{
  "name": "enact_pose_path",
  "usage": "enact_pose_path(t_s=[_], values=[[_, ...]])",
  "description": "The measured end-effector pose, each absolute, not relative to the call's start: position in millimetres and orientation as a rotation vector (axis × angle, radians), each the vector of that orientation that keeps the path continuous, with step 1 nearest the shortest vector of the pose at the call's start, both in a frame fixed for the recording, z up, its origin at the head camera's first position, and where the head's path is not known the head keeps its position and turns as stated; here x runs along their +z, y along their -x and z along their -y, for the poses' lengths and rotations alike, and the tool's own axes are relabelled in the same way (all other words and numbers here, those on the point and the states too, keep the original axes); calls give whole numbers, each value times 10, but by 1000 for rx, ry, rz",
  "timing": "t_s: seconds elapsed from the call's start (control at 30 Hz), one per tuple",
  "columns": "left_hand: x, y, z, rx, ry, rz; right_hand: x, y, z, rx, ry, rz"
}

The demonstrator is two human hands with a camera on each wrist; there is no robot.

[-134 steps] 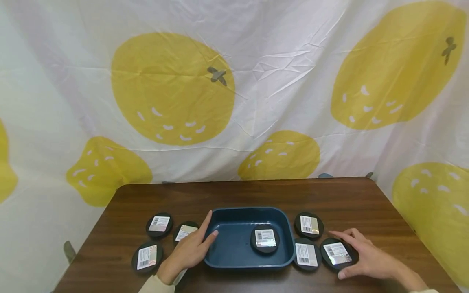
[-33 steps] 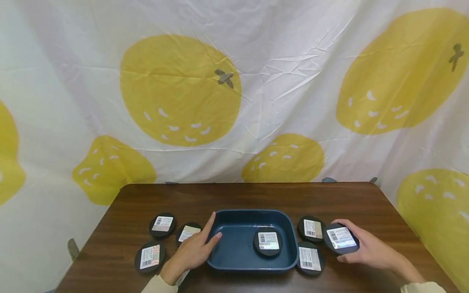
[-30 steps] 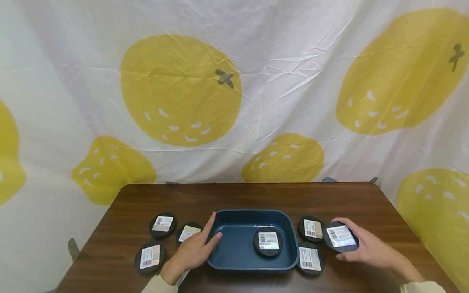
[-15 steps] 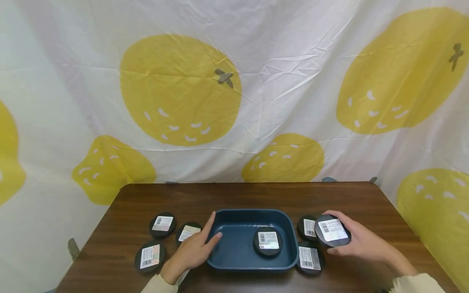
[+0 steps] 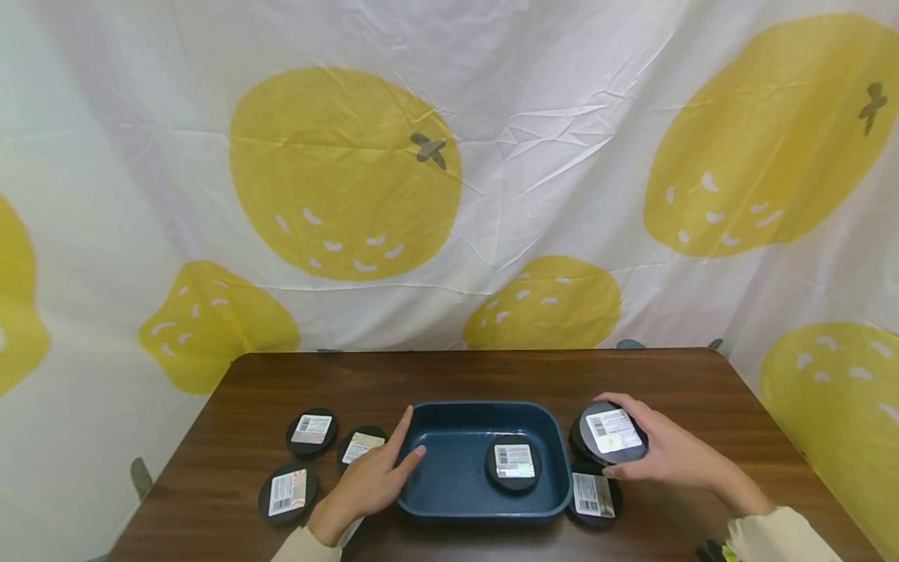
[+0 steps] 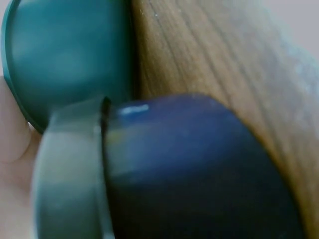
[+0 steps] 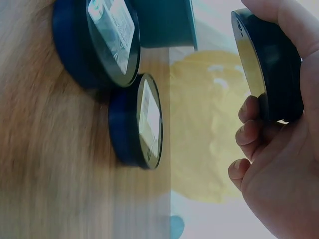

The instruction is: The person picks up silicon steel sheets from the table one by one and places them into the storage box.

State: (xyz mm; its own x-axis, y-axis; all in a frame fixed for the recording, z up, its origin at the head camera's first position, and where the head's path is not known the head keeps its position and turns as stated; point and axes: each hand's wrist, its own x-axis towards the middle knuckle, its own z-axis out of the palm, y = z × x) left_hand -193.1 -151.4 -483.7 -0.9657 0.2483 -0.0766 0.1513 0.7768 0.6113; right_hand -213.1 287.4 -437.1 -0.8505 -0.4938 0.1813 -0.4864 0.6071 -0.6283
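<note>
My right hand (image 5: 653, 441) grips a flat round black tub (image 5: 613, 431) by its side, thumb nearest me, its white barcode label up. It is raised and overlaps another tub behind it. In the right wrist view fingers (image 7: 247, 134) curl round the tub (image 7: 281, 64), two others below on the table. My left hand (image 5: 372, 476) rests at the left rim of a dark blue tray (image 5: 485, 516), index finger straight along it and thumb reaching over. Another tub (image 5: 513, 463) lies in the tray's right half. The left wrist view has a dark tub (image 6: 199, 164) before the tray wall (image 6: 70, 50).
Against the tray's right side lies a labelled tub (image 5: 593, 495). Left of the tray sit tubs (image 5: 311, 432), (image 5: 287, 493) and a third tub (image 5: 361, 446); one more is partly under my left wrist. A lemon-print cloth (image 5: 344, 172) hangs behind the brown table (image 5: 449, 375).
My right hand has taken hold of the rightmost tub, lifted it and carried it left, over the tub behind. My left hand and the tray hold their place.
</note>
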Motion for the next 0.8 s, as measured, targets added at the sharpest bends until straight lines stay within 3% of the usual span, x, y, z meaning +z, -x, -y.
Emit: enact_pose_path(t_s=[0.8], values=[[-4842, 1951, 1522, 952, -348, -2829, -4307, 2247, -2377, -1054, 954, -2736]])
